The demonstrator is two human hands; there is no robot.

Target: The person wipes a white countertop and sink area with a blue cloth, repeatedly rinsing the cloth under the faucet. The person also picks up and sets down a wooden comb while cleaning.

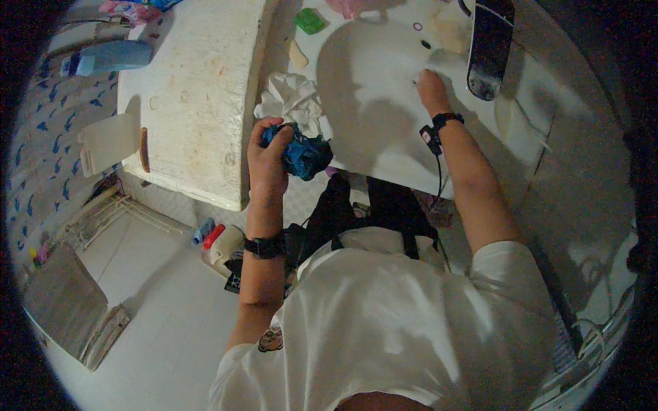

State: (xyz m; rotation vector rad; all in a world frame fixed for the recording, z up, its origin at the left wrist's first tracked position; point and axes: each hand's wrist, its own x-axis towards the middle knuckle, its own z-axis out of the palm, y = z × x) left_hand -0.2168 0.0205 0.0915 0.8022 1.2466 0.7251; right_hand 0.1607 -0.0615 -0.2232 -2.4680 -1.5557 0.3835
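Observation:
A crumpled blue cloth [307,154] is gripped in my left hand [270,141], above the front left edge of a white sink counter. Just beyond it lies a bunched white cloth [293,97]. My right hand [433,87] is over the basin [360,123] at its right side; its fingers look curled, and whether they hold something small cannot be told. A dark oval hole [425,44] shows past that hand. Near the basin's far left rim are a green piece [310,21], perhaps soap, and a pale yellowish bar [298,54].
A stained white machine lid or box top [195,103] stands at left, with a blue bottle [115,56] on its far side. A black-faced tap or handle [491,51] overhangs the right side. Several bottles, one red-capped [213,237], stand on the floor at lower left.

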